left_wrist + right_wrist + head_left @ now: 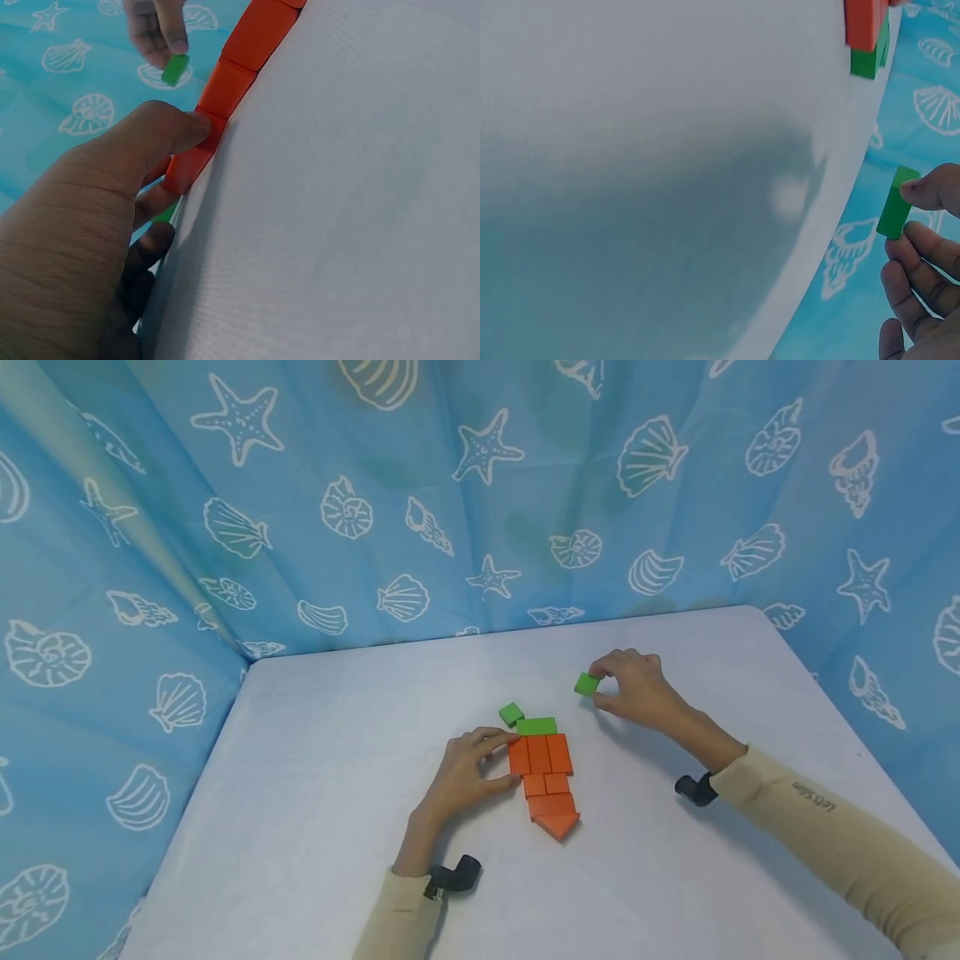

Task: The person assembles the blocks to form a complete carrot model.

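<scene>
Near the middle of the table lies a flat figure of orange blocks point(538, 754), with a pointed orange triangular block point(558, 824) at its near end. Across its far end lies a green rectangular block point(537, 727). A small green block point(512, 714) sits at a slant just beyond that, on the left. My left hand point(468, 771) grips the leftmost upright orange block point(519, 756), thumb at its near end and index finger at its far end. Farther right, my right hand point(637, 689) pinches another small green block point(898, 202) between thumb and fingers, off the figure.
The blocks lie on a white-covered table point(337, 735). Behind and beside it hangs a blue curtain point(420, 510) with white shells and starfish. A black wrist camera point(456, 874) is on the left wrist, and another black camera point(696, 789) on the right.
</scene>
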Available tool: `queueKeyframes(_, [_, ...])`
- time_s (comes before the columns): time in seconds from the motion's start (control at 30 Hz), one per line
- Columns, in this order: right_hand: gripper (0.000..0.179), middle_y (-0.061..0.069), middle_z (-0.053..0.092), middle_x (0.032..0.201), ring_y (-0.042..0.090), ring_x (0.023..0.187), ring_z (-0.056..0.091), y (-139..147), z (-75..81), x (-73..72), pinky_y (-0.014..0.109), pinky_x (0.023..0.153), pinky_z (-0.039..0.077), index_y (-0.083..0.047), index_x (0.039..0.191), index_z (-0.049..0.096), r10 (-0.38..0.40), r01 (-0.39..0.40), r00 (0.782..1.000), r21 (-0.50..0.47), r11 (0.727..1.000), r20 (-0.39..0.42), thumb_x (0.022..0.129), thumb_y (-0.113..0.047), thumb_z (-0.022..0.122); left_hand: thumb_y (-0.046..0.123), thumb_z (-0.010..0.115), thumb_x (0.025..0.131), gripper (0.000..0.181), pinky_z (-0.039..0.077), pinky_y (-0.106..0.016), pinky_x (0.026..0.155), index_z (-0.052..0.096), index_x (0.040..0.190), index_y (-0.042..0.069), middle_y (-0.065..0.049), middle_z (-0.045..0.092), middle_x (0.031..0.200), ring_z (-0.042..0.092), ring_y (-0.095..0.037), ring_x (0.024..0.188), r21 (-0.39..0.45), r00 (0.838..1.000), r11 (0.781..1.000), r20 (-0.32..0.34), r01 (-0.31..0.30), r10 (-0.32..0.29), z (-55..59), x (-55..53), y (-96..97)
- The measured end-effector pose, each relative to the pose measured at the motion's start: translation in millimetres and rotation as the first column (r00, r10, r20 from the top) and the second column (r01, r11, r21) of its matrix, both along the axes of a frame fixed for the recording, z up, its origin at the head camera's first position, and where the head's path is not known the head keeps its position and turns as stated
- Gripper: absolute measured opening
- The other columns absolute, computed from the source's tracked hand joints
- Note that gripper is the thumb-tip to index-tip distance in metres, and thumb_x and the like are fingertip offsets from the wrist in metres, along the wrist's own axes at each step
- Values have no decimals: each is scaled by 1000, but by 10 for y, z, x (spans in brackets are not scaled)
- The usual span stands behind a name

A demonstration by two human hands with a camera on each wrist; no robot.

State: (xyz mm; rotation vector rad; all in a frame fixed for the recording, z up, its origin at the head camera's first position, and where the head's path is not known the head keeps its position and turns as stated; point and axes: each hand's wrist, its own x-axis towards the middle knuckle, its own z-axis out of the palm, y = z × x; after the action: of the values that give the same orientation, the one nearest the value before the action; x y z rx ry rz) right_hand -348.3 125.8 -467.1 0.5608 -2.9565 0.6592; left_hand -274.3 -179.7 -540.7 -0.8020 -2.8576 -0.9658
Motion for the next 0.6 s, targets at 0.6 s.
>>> queueKeyframes(0.6, [29, 7, 65, 103, 28, 101, 54, -297, -122, 151, 54, 93, 32, -7, 111, 70, 42, -42, 999, -5, 999, -24, 84, -16, 74, 45, 72, 87, 57, 33, -42, 106, 58, 140, 31, 7, 54, 139, 47, -15, 129, -3, 1000, 1000, 8, -12, 12, -22, 7, 0])
